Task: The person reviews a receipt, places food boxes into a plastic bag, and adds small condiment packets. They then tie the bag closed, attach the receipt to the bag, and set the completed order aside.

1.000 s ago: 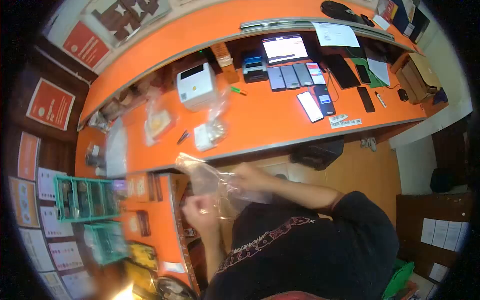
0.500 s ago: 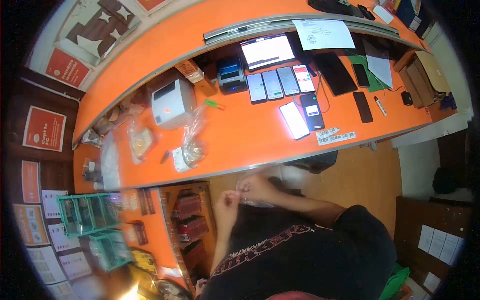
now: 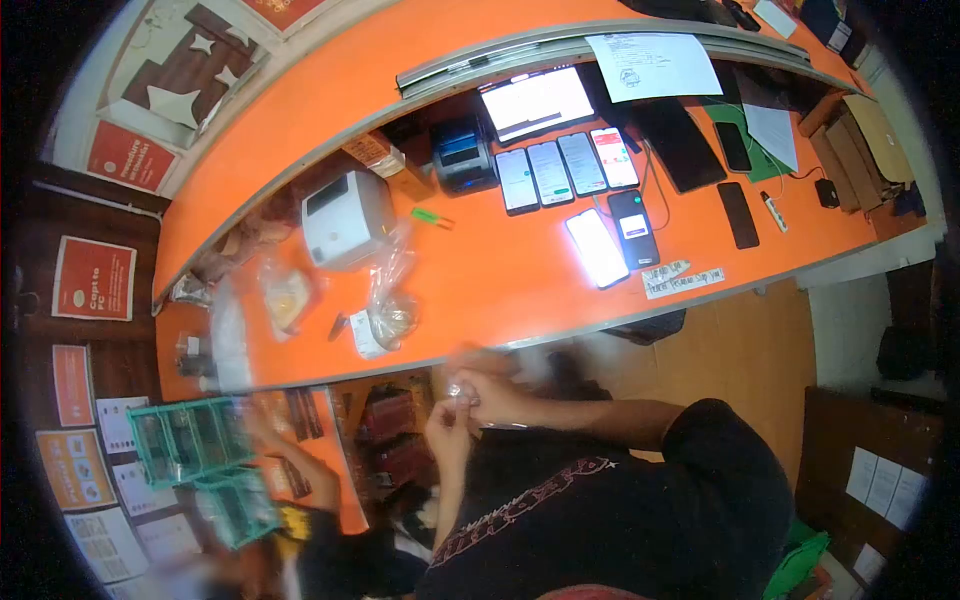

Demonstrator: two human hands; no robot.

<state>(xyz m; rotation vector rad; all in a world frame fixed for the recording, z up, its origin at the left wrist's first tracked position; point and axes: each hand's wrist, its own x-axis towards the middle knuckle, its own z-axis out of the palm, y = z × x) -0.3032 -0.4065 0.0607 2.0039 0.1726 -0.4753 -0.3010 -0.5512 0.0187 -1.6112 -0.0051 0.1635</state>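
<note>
My left hand (image 3: 449, 421) is closed in a pinch on a small clear plastic bag (image 3: 459, 391), below the counter's front edge. Fingers bent, my right hand (image 3: 493, 398) grips the same bag from the right side. The two hands nearly touch. What the bag contains is too small to tell. On the orange counter (image 3: 470, 270) above them lie a tied clear bag (image 3: 396, 314) and a white paper slip (image 3: 366, 336).
A white printer (image 3: 347, 222), several phones, including a bright one (image 3: 598, 248), and a tablet (image 3: 540, 103) stand on the counter. Green baskets (image 3: 190, 440) are at left. A co-worker's arm (image 3: 305, 468) reaches near them. A blurred skin-toned shape lies beyond my hands.
My hands have moved slightly left and down in view, still together on the plastic. A co-worker's arm and dark sleeve have come in at the lower left. The view has shifted a little.
</note>
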